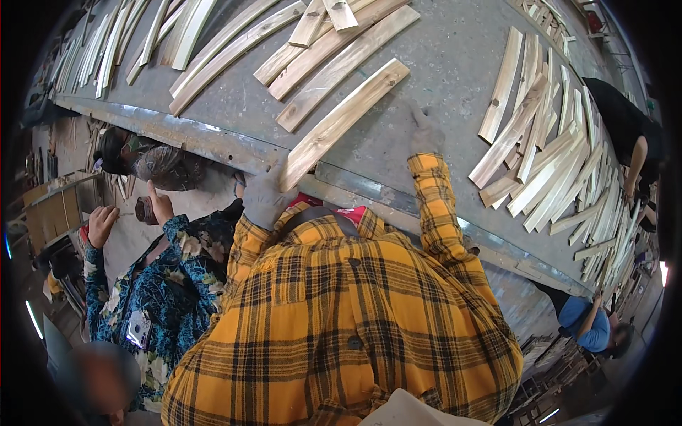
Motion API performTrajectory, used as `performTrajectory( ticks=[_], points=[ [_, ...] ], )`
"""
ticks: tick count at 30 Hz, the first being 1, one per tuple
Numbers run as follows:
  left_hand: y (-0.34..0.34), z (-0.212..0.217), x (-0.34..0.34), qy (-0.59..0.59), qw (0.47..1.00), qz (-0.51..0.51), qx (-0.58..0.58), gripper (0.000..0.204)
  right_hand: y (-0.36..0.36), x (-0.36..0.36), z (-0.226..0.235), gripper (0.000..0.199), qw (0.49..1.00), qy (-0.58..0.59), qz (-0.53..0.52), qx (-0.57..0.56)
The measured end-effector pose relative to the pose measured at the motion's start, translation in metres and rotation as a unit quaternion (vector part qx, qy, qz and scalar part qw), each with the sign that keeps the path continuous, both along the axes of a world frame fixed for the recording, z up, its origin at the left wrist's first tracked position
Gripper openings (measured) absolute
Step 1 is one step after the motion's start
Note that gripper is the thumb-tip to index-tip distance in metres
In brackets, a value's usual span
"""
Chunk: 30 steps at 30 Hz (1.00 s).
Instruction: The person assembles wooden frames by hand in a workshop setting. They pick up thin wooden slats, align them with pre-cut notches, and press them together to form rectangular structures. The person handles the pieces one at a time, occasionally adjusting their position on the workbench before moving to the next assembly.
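A curved pale wooden slat (pixel 344 122) lies slantwise, its near end at the metal table's (pixel 444 64) front edge. My left hand (pixel 261 201), in a grey glove, is closed on that near end; its fingers are partly hidden against the wood. To the right of the slat, my right hand (pixel 427 133), also gloved in grey, is over the table with its fingers apart and nothing in them. Its outline blends with the grey surface. Just beyond the held slat, another long slat (pixel 348 67) lies nearly parallel to it.
Several loose slats (pixel 234 53) spread across the far left of the table. A large heap of slats (pixel 561 170) covers the right side. A person in a blue flowered shirt (pixel 160 284) stands close on my left. Other people work at the table's right end, one in a blue shirt (pixel 586 323).
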<state>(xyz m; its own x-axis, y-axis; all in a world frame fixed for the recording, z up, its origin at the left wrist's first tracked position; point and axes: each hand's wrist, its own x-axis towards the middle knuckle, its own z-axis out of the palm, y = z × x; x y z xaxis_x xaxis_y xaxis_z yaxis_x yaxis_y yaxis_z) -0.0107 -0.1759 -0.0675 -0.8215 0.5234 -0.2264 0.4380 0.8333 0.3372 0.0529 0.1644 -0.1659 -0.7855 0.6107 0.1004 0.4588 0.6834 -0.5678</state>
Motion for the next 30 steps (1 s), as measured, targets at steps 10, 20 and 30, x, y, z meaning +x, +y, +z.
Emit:
performTrajectory(
  ticks=[10,20,30],
  points=[
    [-0.002,-0.008,0.002,0.032,0.999,0.000,-0.015,0.072,-0.002,-0.024,-0.020,0.045,0.998,-0.040,0.015,0.038],
    [0.003,-0.025,-0.003,-0.056,0.994,0.012,0.096,0.070,-0.034,0.004,0.048,0.029,0.854,0.089,0.034,-0.511],
    [-0.031,-0.045,-0.030,-0.645,0.629,0.190,0.390,0.050,-0.067,0.005,0.061,0.035,0.822,0.144,-0.018,-0.551]
  ],
)
